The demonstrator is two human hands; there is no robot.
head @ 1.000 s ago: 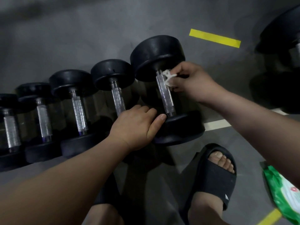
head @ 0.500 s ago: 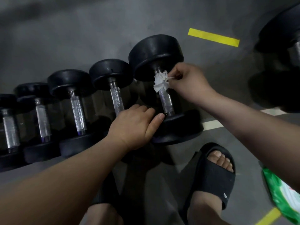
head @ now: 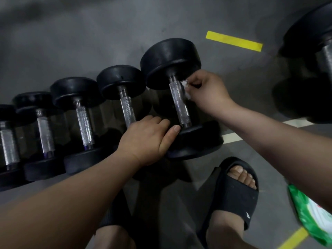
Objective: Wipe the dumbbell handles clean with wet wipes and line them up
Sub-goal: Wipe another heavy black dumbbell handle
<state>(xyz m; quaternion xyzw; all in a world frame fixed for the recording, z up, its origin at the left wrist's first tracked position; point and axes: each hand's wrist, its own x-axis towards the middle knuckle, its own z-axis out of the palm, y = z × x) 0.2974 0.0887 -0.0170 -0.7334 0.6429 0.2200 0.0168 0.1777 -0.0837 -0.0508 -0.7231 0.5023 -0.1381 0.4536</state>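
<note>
— Where is the wipe [head: 186, 89] just now?
— Crumpled small in the right hand [head: 206, 92], pinched between curled fingers [head: 196, 81] and thumb. It is pressed to the right side of the knurled handle [head: 179, 105] of the big dumbbell [head: 170, 60], up by the far head. That dumbbell lies on the floor [head: 107, 33], at the right end of the row [head: 83, 123] of smaller ones.
— And the left hand [head: 147, 141]?
— On the near head [head: 199, 139], thumb flat along the rim, fingers [head: 155, 121] bent over the inner edge. Their tips are hidden, so I'd call it a bracing hold, not a firm one.
— So what worries you?
— Three things, I reckon. The wipe is balled so tight that only a scrap meets the metal, so a pass down the bar could leave the underside and left side untouched. The knurling looks rough enough to shred damp tissue and leave lint in the grooves. And round heads roll: if the brace slackens while the right hand pushes sideways, the dumbbell could turn toward the neighbour [head: 128, 109] just beside it and nip those tucked fingers, or toward the open-toed sandal [head: 233, 194] close in front.
— A fresh wipe, then?
— The green pack of wipes [head: 312, 212] lies at the right edge, partly under the right forearm, so one looks easy to reach
</note>
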